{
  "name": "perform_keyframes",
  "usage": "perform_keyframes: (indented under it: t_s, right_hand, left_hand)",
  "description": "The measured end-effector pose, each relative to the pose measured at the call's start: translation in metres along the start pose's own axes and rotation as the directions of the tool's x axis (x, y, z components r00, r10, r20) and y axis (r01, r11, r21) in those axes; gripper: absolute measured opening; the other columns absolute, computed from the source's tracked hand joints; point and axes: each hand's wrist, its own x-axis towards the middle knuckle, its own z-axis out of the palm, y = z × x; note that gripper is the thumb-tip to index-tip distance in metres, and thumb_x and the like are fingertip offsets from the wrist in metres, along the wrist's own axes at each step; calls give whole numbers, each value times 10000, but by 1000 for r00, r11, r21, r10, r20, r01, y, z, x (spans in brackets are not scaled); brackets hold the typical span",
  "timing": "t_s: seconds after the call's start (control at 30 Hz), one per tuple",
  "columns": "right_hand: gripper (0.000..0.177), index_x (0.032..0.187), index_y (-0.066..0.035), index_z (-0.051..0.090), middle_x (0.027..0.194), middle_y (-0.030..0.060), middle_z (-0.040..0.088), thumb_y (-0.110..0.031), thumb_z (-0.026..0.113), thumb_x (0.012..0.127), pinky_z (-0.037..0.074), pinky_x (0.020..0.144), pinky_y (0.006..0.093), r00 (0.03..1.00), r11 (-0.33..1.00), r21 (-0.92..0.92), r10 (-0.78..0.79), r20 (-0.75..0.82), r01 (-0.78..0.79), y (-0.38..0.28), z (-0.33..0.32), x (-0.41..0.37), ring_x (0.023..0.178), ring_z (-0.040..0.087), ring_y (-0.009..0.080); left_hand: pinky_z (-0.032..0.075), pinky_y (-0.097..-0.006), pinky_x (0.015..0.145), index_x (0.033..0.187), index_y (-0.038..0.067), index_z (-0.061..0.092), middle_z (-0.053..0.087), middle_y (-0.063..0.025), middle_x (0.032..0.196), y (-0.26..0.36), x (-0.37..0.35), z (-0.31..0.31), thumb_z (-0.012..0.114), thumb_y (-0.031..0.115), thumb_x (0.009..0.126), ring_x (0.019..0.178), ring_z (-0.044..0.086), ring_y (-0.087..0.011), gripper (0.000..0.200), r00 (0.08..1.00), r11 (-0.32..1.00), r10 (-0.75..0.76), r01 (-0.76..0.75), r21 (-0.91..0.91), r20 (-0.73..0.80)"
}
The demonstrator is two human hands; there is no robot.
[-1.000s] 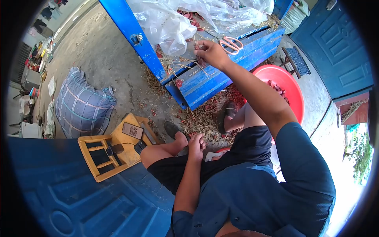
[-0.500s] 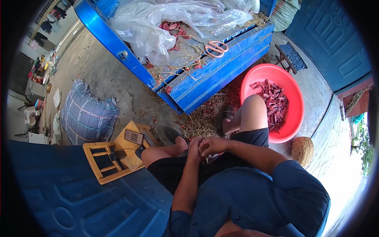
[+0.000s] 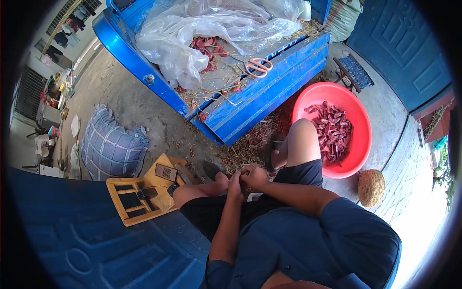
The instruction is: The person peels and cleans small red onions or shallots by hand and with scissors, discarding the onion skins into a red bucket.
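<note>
My left hand [image 3: 234, 186] and my right hand [image 3: 255, 177] meet above my lap, between my knees. Both are closed with the fingers close together; whatever they hold is hidden by the fingers. A pink basin [image 3: 360, 113] stands on the floor beyond my right knee, with dark red pieces that look like dried chilli peppers [image 3: 334, 130] in it. Pink-handled scissors [image 3: 259, 68] lie on the edge of the blue cart bed in front of me, apart from both hands.
The blue cart [image 3: 269, 103] carries clear plastic sheeting [image 3: 207, 29], red pieces and dry stalks. A wooden chair [image 3: 139, 192] with a phone [image 3: 166, 172] on it and a plaid sack [image 3: 113, 144] stand at left. A woven stool [image 3: 371, 188] and a small folding stool [image 3: 353, 70] are at right.
The whole view has shifted slightly down as my head moved. My right hand has turned a little against the left; both stay together over my lap.
</note>
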Motion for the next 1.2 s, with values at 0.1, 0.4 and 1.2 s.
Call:
perform_keyframes:
  t_s: [0.1,0.4,1.2]
  right_hand:
    - [215,887,-81,749,864,116,696,-256,730,764,541,737,384,993,989,91,118,14,-119,5,-7,0,832,675,269]
    - [262,858,-12,726,829,57,688,-268,675,877,521,646,327,877,851,284,342,337,-441,25,-38,15,727,648,159]
    - [326,963,-55,750,841,-5,693,-375,719,909,485,628,258,908,910,303,151,391,-282,35,-41,26,746,603,76]
  left_hand:
    - [535,-294,731,1065,48,629,680,-71,932,7,-16,15,489,241,1014,849,664,-165,243,998,998,-59,60,26,-9]
    - [436,-254,514,1050,99,631,592,11,723,-1,-26,14,536,254,1003,577,545,-109,188,975,979,-192,182,94,115]
    - [405,-233,500,987,114,595,557,21,723,10,-22,17,544,241,1013,572,518,-84,139,969,984,-179,181,8,167]
